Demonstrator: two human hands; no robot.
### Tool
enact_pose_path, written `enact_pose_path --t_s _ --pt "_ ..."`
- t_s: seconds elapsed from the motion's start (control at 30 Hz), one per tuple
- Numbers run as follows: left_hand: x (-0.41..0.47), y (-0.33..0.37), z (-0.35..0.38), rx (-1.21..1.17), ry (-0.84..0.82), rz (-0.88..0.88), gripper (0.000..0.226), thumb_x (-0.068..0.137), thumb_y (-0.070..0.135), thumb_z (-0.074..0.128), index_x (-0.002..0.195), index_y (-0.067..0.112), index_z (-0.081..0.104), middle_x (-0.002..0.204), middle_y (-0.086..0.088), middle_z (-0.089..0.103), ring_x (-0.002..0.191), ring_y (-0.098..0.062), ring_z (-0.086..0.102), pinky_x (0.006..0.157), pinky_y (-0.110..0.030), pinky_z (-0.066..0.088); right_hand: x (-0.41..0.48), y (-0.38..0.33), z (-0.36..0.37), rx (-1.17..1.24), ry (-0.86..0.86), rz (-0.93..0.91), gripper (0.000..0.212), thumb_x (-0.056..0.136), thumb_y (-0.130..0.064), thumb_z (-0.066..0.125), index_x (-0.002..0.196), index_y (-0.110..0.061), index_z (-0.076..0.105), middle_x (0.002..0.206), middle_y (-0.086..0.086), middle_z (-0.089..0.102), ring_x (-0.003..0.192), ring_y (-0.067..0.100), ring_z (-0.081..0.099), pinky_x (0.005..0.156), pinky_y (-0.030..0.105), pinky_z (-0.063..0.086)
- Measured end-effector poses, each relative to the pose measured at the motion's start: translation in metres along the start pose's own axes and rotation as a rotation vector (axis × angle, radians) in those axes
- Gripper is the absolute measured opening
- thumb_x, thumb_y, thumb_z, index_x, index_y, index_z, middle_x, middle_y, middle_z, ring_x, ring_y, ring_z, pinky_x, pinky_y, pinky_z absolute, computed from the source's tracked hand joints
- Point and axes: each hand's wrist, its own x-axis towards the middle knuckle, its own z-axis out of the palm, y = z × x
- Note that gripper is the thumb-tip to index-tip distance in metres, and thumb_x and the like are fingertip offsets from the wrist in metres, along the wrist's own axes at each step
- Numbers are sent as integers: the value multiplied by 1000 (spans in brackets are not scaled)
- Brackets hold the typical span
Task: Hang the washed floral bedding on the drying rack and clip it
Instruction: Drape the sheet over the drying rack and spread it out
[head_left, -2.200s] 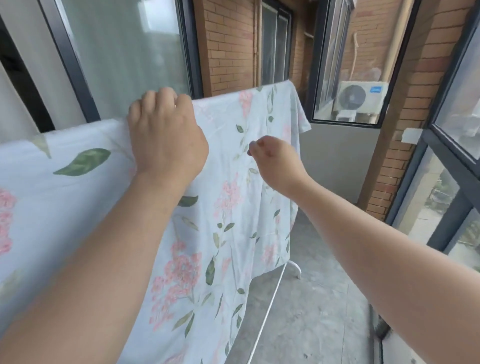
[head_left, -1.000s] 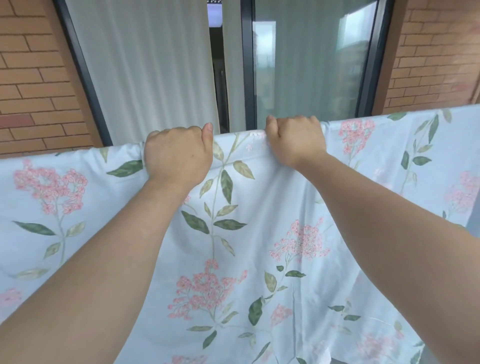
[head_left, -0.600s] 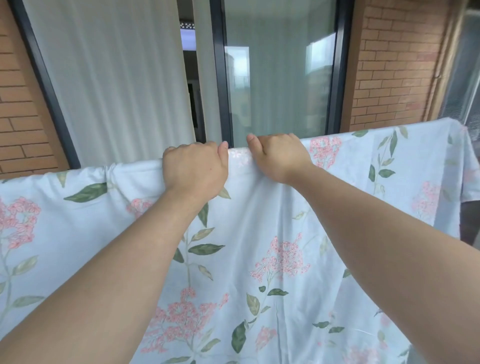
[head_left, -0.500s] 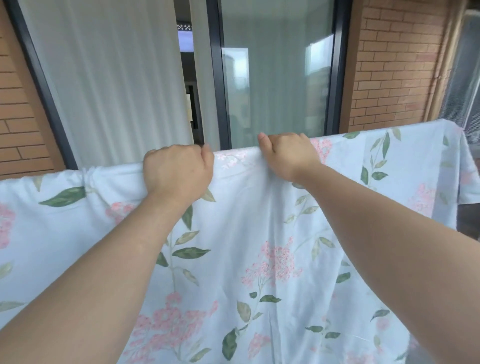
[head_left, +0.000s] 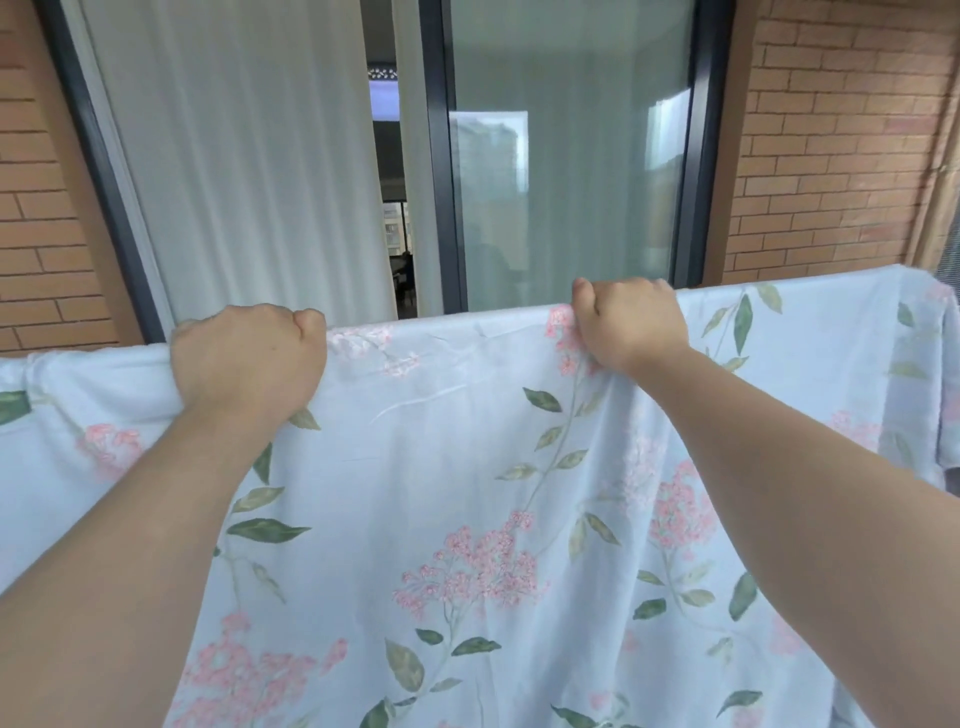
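Two bare arms reached forward and up from the lower corners. The left forearm (head_left: 130, 545) and the right forearm (head_left: 805, 493) crossed in front of the floral bedding (head_left: 467, 467). The bedding hung as a wide, pale blue sheet printed with pink flower clusters and green leaves, filling the lower half of the view. Its front face fell smoothly, with a few light creases near the top. It was draped over a horizontal line that ran slightly uphill to the right, and the cloth hid whatever bar lay beneath.

At that top fold the left hand (head_left: 249, 358) was closed in a fist, gripping a bunched ridge of the fabric with its knuckles up. Well apart to the right, the right hand (head_left: 631, 325) also gripped the fold, fingers curled over the far side and thumb pressed to the near side. The stretch of bedding between them lay nearly flat.

Behind the bedding stood a glass door (head_left: 571, 182) in a dark frame (head_left: 441, 182). A white curtain (head_left: 249, 171) hung to its left, and a narrow gap between them showed a dim room. A brick wall (head_left: 831, 130) flanked the door on both sides.
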Motion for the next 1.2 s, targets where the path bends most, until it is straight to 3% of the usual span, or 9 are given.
enact_pose_path --t_s 0.1,0.17,0.33,0.53,0.63,0.83,0.93,1.07,1.2 --pt "-2 58 -4 -39 24 147 49 103 29 24 84 12 66 82 -14 68 81 -32 64 80 -38 39 -3 -17 4 3 86 -57 51 103 -32 30 72 -15 66 78 12 70 79 36 63 80 39 37" --pt "-7 107 -4 -65 45 248 49 105 31 23 88 15 66 87 -12 70 79 -32 64 77 -37 39 -4 -28 5 5 104 -96 50 103 -32 32 73 -15 68 79 10 71 79 34 64 78 38 36" --pt "-12 157 3 -51 159 228 55 104 36 29 70 13 66 66 -9 65 55 -26 42 60 -32 30 -2 -3 5 11 73 -184 51 104 -36 27 75 -19 66 79 6 70 78 32 63 77 36 36" --pt "-11 165 10 -98 197 171 61 101 37 28 56 12 59 47 -4 39 45 -24 39 54 -30 28 10 58 -4 71 -27 -159 50 105 -36 25 59 -20 37 81 12 68 80 35 61 78 37 37" --pt "-10 164 12 -96 200 147 64 98 41 23 54 11 58 46 -5 40 43 -24 39 54 -30 30 17 98 -7 21 -63 -97 50 104 -35 25 65 -15 49 87 18 69 86 40 62 76 38 40" --pt "-12 174 6 -121 128 78 60 94 34 24 54 8 60 46 -9 41 46 -25 42 59 -33 33 26 154 1 -12 -50 32 51 103 -28 26 55 -15 35 63 9 50 78 41 58 80 41 40" --pt "-10 205 -5 -144 4 115 52 96 25 24 65 8 62 62 -14 58 59 -28 48 69 -35 36 27 145 5 -5 -17 54 49 102 -27 29 54 -17 33 69 15 59 79 38 57 82 42 40" --pt "-1 293 -20 -259 -137 360 50 105 32 23 96 15 69 101 -15 70 90 -36 65 73 -34 41 27 131 12 -25 2 25 48 100 -28 26 53 -17 27 64 11 57 71 36 53 72 39 36" --pt "-5 334 -9 -185 -43 426 55 106 38 23 93 15 71 85 -10 73 77 -32 70 61 -32 34 25 140 14 -71 -6 3 43 101 -32 28 61 -17 34 70 7 61 69 33 47 67 36 26"
